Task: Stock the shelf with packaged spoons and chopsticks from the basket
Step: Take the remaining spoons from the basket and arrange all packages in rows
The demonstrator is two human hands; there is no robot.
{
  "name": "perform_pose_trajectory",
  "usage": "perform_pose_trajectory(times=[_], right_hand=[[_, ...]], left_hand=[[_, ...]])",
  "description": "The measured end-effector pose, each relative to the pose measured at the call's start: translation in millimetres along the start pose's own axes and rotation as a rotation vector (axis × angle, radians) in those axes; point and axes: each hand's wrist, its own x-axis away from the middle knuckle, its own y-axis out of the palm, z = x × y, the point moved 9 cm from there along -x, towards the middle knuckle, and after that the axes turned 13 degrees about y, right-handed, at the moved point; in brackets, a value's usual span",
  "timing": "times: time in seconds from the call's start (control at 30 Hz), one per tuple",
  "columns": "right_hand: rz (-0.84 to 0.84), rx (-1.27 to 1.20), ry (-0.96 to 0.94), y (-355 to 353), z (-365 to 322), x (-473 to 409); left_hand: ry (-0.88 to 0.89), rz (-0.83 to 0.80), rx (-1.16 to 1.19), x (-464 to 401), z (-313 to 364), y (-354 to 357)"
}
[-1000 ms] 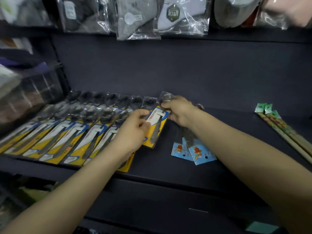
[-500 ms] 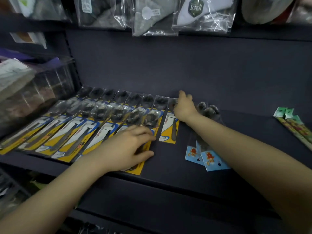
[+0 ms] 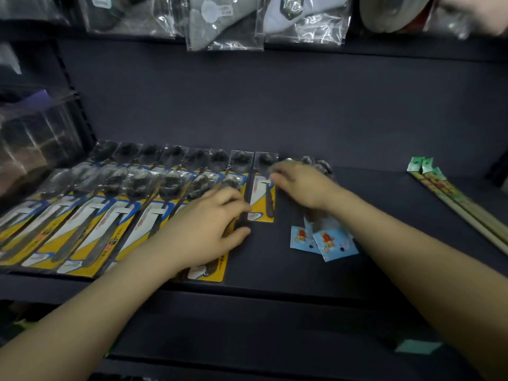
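Note:
Two overlapping rows of yellow-carded spoon packs (image 3: 90,215) lie along the left half of the dark shelf (image 3: 384,204). My left hand (image 3: 209,224) rests on the rightmost front-row pack (image 3: 209,270), fingers spread over its right edge. The last back-row spoon pack (image 3: 261,199) lies flat just right of that hand. My right hand (image 3: 299,185), blurred, touches this pack's upper part with its fingertips. Under the right wrist lie small spoons on blue cartoon cards (image 3: 327,240). Wrapped chopsticks (image 3: 461,204) with green tops lie at the far right. No basket is in view.
Bagged goods (image 3: 225,23) hang from the shelf above, close over the work area. A clear plastic box (image 3: 35,138) stands at the left end. Bare shelf surface stretches between the blue cards and the chopsticks. The shelf's front lip (image 3: 275,295) runs below my forearms.
The spoon pack my right hand carried now lies flat at the end of the back row. My left hand moved from that pack onto the front row. The right hand has drawn back slightly.

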Motion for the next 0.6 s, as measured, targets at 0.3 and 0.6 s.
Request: perform_pose_trajectory(times=[0.3,0.6], right_hand=[[-0.144,0.227,0.226,1,95,5],[-0.107,0.283,0.330,-30,158,32]], left_hand=[[-0.161,0.010,0.331,-71,27,23],[-0.209,-0.183,0.258,-143,62,69]])
